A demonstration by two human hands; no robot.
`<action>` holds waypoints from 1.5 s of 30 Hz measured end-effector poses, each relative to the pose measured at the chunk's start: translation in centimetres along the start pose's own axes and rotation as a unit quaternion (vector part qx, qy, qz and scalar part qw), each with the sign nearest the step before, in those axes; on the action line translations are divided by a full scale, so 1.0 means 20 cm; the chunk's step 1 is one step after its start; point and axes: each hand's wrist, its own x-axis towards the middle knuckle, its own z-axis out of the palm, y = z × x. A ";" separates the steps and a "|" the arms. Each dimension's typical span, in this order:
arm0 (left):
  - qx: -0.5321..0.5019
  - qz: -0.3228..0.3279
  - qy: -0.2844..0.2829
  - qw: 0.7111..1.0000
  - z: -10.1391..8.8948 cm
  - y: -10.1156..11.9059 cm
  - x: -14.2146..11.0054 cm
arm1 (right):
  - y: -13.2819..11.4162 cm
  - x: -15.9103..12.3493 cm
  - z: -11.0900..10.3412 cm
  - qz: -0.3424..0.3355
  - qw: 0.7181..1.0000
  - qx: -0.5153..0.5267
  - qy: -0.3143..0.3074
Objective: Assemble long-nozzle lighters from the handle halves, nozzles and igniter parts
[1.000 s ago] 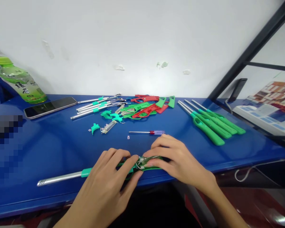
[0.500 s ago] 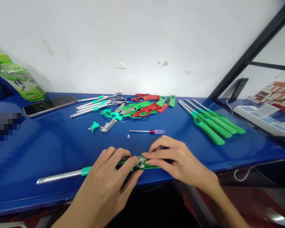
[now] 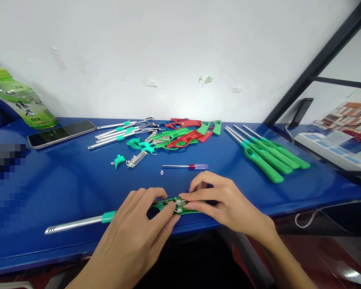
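Near the table's front edge lies a long-nosed lighter [image 3: 78, 224], its silver barrel pointing left and its green handle opened so the inside shows. My left hand [image 3: 138, 228] is closed around the handle's left part, thumb and index finger pressing by the inner parts. From the right, my right hand [image 3: 225, 200] pinches a clear, metal-tipped part [image 3: 181, 201] sitting in the handle. My fingers cover much of the handle. Beyond my hands a screwdriver [image 3: 185, 166] with a clear purple and red handle lies by a tiny white piece [image 3: 161, 172].
Behind are loose barrels [image 3: 108, 141], teal triggers [image 3: 119, 161], a clear fuel tank [image 3: 137, 159] and red and green handle shells [image 3: 186, 138]. Several whole green lighters [image 3: 264, 164] lie at right. A phone [image 3: 63, 134] and a bottle [image 3: 24, 100] are at left.
My left fingers have shifted slightly, showing more of the open handle between my hands. My right hand keeps its pinch; the other things lie as before.
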 end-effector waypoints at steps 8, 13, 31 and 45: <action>-0.020 -0.001 0.009 1.000 0.00 0.01 -0.01 | 0.00 0.00 0.00 0.009 1.000 0.014 -0.003; 0.009 0.024 0.003 1.000 0.01 0.01 -0.02 | 0.00 0.00 0.00 0.010 1.000 0.018 -0.004; 0.086 0.029 0.008 0.996 0.01 0.05 -0.01 | 0.01 -0.01 0.00 0.008 0.999 0.032 -0.005; -0.019 -0.088 0.036 0.995 -0.05 0.00 -0.02 | 0.02 0.00 0.00 0.010 0.999 0.034 0.000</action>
